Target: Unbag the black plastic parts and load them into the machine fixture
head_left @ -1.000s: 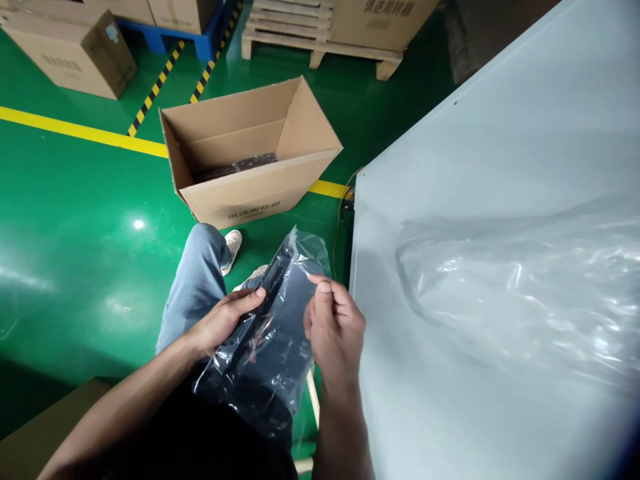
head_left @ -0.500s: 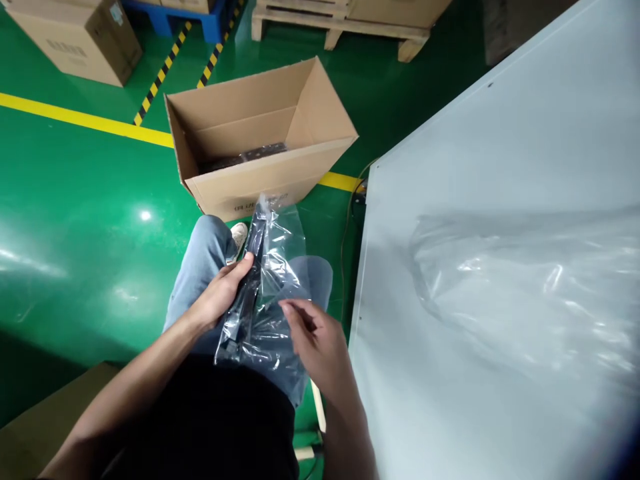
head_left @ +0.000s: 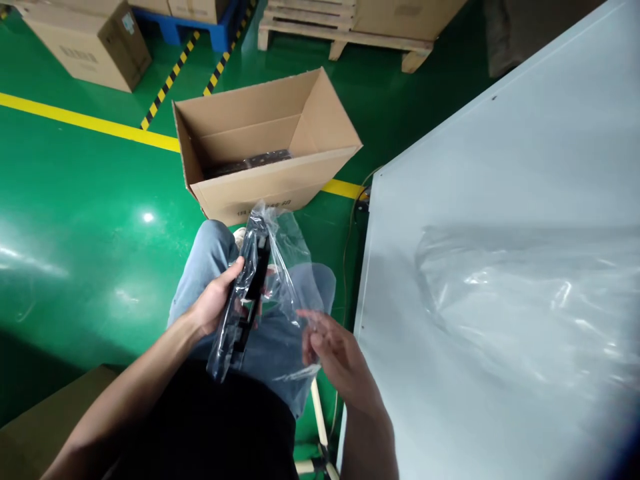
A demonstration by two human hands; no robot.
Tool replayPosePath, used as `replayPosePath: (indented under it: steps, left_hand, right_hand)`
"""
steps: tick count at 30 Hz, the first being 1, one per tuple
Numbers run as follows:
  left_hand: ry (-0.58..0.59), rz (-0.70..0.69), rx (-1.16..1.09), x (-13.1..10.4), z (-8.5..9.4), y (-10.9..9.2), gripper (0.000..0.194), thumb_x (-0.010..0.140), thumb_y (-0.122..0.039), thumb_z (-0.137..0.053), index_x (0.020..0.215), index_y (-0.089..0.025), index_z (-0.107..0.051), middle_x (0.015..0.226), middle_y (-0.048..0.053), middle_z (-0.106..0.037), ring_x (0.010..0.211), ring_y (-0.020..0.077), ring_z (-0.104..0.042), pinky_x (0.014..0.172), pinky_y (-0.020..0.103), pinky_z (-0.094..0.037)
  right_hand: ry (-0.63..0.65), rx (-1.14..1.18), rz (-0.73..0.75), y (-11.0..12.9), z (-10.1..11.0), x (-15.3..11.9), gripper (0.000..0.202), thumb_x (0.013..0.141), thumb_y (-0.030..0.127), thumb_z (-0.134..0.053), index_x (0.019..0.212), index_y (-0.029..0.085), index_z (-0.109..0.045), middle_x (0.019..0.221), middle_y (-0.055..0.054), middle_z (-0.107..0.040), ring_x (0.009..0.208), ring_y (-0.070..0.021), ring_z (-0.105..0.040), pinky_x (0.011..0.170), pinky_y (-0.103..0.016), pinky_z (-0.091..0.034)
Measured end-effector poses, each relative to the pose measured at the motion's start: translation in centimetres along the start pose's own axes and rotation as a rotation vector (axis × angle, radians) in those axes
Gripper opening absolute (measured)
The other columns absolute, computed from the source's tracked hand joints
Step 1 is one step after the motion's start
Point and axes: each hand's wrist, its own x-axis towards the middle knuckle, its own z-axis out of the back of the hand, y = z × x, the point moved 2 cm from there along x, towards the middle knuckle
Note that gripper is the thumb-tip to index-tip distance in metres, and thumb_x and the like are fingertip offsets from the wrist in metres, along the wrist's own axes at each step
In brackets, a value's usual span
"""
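Observation:
My left hand (head_left: 217,300) is closed around a long black part (head_left: 255,277), kind unclear, inside a clear plastic bag (head_left: 295,260). The thumb lies on top of the film, and fingertips show through the plastic on the far side. The bag's loose side spreads to the right over my lap. At that loose side is my right hand (head_left: 333,350), its index finger stretched out and the fingers apart. Film covers some of its fingertips; whether they are inside the bag or behind it I cannot tell.
An open cardboard box (head_left: 275,180) stands on the floor ahead, with dark wrapped parts (head_left: 255,162) inside. To the right is a white table (head_left: 400,387) with a large clear plastic sheet (head_left: 525,287). A closed carton (head_left: 85,57), a blue pallet (head_left: 220,33) and a wooden pallet (head_left: 345,37) are farther back.
My right hand has moved slightly right and down, its pinched fingers spreading at the film. The bag's loose side is drawn outward, and the black part has turned, showing more of its cut-outs.

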Motion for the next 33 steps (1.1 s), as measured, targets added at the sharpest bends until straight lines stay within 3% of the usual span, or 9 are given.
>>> replayPosePath:
  steps: [3, 5, 8, 11, 14, 22, 25, 30, 33]
  left_hand:
    - [-0.004, 0.021, 0.052, -0.3, -0.1, 1.2, 0.076, 0.086, -0.077, -0.067, 0.127, -0.014, -0.074, 0.083, 0.009, -0.074, 0.056, 0.0174, -0.063, 0.049, 0.029, -0.057]
    - [-0.010, 0.065, 0.118, -0.7, -0.5, 2.1, 0.084, 0.077, -0.084, -0.071, 0.122, -0.013, -0.075, 0.081, 0.008, -0.072, 0.057, 0.0171, -0.062, 0.048, 0.028, -0.056]
    - [-0.025, 0.102, 0.245, -1.3, -1.0, 3.2, 0.090, 0.069, -0.090, -0.074, 0.113, -0.011, -0.077, 0.078, 0.008, -0.071, 0.057, 0.0170, -0.061, 0.048, 0.028, -0.055]
    - [-0.036, 0.096, 0.291, -1.8, -0.9, 3.5, 0.088, 0.071, -0.089, -0.073, 0.112, -0.012, -0.077, 0.074, 0.007, -0.069, 0.055, 0.0162, -0.059, 0.047, 0.027, -0.054]
    - [0.034, 0.081, 0.153, -2.1, -0.4, 3.3, 0.087, 0.074, -0.088, -0.071, 0.115, -0.011, -0.076, 0.077, 0.008, -0.070, 0.059, 0.0189, -0.063, 0.049, 0.029, -0.056]
    - [0.232, 0.145, 0.008, -1.0, 0.4, 3.7, 0.085, 0.076, -0.086, -0.071, 0.113, -0.009, -0.077, 0.094, 0.016, -0.076, 0.079, 0.0280, -0.073, 0.059, 0.035, -0.062]
    - [0.201, 0.056, 0.055, -0.8, 0.3, 3.8, 0.085, 0.069, -0.085, -0.078, 0.110, -0.011, -0.078, 0.102, 0.017, -0.077, 0.087, 0.0289, -0.072, 0.065, 0.036, -0.063]
    - [0.055, -0.083, 0.193, -1.0, -0.3, 3.4, 0.060, 0.053, -0.042, -0.106, 0.098, -0.016, -0.076, 0.078, 0.001, -0.073, 0.063, 0.0126, -0.063, 0.061, 0.022, -0.053]
    - [0.007, -0.085, 0.210, -1.4, -0.7, 2.8, 0.055, 0.054, -0.045, -0.104, 0.089, -0.015, -0.073, 0.073, 0.001, -0.072, 0.059, 0.0138, -0.064, 0.057, 0.023, -0.049]
  right_hand:
    - [-0.029, 0.095, 0.073, 0.5, 1.2, 0.9, 0.085, 0.078, 0.081, -0.074, 0.140, 0.024, -0.064, 0.119, -0.014, -0.075, 0.101, -0.0282, -0.076, 0.080, -0.039, -0.064]
    - [-0.141, 0.162, 0.073, 1.4, 1.3, 2.1, 0.082, 0.080, 0.082, -0.072, 0.137, 0.024, -0.067, 0.127, -0.015, -0.074, 0.107, -0.0294, -0.074, 0.083, -0.040, -0.064]
    - [-0.303, 0.224, 0.034, 2.9, 0.6, 4.0, 0.064, 0.082, 0.079, -0.071, 0.110, 0.022, -0.075, 0.085, -0.004, -0.073, 0.067, -0.0172, -0.067, 0.056, -0.030, -0.055]
    - [-0.536, 0.228, 0.128, 3.9, 0.3, 5.0, 0.056, 0.077, 0.076, -0.078, 0.084, 0.021, -0.069, 0.054, 0.009, -0.046, 0.043, -0.0070, -0.038, 0.040, -0.023, -0.031]
    - [-0.687, 0.269, 0.221, 3.8, 0.4, 4.7, 0.057, 0.075, 0.076, -0.080, 0.083, 0.023, -0.063, 0.051, 0.012, -0.039, 0.041, -0.0060, -0.031, 0.037, -0.021, -0.021]
    - [-0.650, 0.479, 0.175, 4.3, 0.5, 2.8, 0.051, 0.075, 0.065, -0.085, 0.082, 0.023, -0.058, 0.055, 0.013, -0.041, 0.040, -0.0044, -0.029, 0.035, -0.018, -0.019]
    - [-0.686, 0.438, 0.192, 5.3, 0.5, 1.8, 0.045, 0.080, 0.062, -0.082, 0.084, 0.024, -0.058, 0.053, 0.013, -0.040, 0.039, -0.0050, -0.029, 0.033, -0.018, -0.017]
    - [-0.786, 0.309, 0.289, 6.2, 0.5, 0.5, 0.038, 0.085, 0.056, -0.079, 0.084, 0.023, -0.060, 0.053, 0.011, -0.041, 0.040, -0.0062, -0.033, 0.035, -0.020, -0.019]
    - [-0.819, 0.330, 0.275, 6.0, 0.8, 0.7, 0.038, 0.083, 0.055, -0.081, 0.085, 0.023, -0.061, 0.052, 0.012, -0.040, 0.042, -0.0060, -0.031, 0.037, -0.020, -0.022]
